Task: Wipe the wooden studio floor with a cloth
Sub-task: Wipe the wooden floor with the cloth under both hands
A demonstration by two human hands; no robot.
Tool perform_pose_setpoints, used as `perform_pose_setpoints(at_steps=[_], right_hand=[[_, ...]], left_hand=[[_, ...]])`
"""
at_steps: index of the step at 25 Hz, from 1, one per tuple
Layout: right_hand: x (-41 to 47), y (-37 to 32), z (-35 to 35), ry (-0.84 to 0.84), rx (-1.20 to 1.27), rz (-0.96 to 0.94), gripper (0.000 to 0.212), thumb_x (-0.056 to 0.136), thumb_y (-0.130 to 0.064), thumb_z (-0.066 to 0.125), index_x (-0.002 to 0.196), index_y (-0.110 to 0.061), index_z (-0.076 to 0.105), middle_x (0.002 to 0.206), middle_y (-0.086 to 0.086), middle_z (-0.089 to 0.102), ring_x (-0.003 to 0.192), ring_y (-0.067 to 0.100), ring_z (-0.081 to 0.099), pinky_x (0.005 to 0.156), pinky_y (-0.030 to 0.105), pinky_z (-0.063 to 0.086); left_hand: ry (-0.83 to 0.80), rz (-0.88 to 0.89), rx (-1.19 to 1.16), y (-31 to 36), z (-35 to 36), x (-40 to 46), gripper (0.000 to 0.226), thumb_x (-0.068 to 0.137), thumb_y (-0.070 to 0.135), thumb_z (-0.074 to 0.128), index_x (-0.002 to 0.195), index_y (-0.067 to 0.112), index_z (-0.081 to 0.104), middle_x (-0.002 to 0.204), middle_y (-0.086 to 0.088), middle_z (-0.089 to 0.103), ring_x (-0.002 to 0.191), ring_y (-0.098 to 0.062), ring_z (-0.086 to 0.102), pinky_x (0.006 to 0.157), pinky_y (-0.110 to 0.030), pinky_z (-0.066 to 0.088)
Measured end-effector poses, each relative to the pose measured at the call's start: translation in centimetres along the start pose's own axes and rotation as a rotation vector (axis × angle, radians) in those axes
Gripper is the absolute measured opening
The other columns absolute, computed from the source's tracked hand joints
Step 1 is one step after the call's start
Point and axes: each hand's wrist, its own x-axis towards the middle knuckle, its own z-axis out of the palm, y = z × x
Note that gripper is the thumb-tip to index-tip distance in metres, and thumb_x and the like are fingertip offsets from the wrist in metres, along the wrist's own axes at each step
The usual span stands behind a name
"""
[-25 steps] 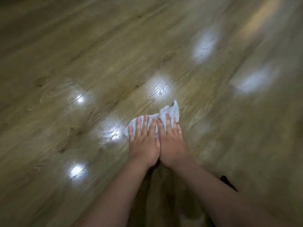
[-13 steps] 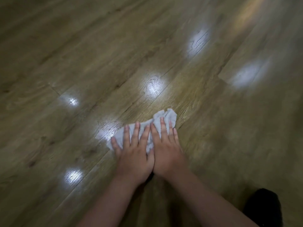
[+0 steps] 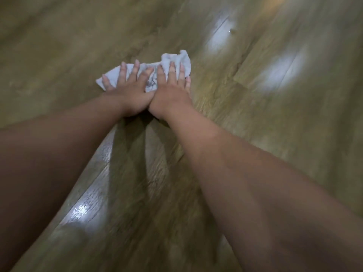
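Observation:
A crumpled white cloth [image 3: 177, 59] lies on the wooden plank floor [image 3: 59, 46], far out in front of me. My left hand [image 3: 130, 91] presses flat on its left part, fingers straight and spread. My right hand [image 3: 172, 89] presses flat on its right part, beside the left hand, thumbs touching. Both arms are stretched forward. Most of the cloth is hidden under my palms; its bunched right end sticks out past my fingertips.
The floor shows bright light reflections at the upper right [image 3: 218, 36] and at the lower left between my arms [image 3: 82, 211]. Shadows of my arms fall on the planks below my wrists. The picture is blurred by motion.
Both hands have pushed the cloth forward across the floor, away from me, with arms now extended. The dark shape at the lower right has left the view.

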Motion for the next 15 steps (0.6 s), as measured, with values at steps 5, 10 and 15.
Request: perform_pose_setpoints(at_steps=[5,10,15], right_hand=[[-13.3,4.4,1.8,0.064,0.155,0.038,0.079,0.104,-0.055,0.035,0.167,-0.024,-0.003,0.173,0.007,-0.021,0.157,0.029,-0.025,0.129,0.047,-0.007],[-27.7,6.5,6.8,0.061,0.119,0.279,0.088,0.1,-0.066,0.027,0.164,-0.026,-0.017,0.17,0.008,-0.03,0.155,0.029,-0.032,0.128,0.048,-0.012],[-31.3,6.3,7.0,0.012,0.141,0.381,0.088,0.101,-0.065,0.027,0.163,-0.026,-0.021,0.163,0.007,-0.042,0.148,0.029,-0.043,0.124,0.052,-0.02]], left_hand=[[0.028,0.192,0.014,4.3,5.6,-11.1,0.07,0.099,0.062,0.021,0.162,0.047,-0.004,0.172,0.011,-0.018,0.158,-0.022,-0.022,0.118,-0.069,-0.014],[-0.049,0.401,0.167,6.5,12.6,-21.9,0.077,0.087,0.062,0.004,0.156,0.046,-0.024,0.171,0.007,-0.024,0.156,-0.025,-0.028,0.117,-0.065,-0.019],[-0.14,0.462,0.205,7.2,12.9,-24.8,0.074,0.082,0.066,-0.008,0.15,0.048,-0.033,0.161,0.01,-0.041,0.15,-0.023,-0.039,0.118,-0.063,-0.019]])
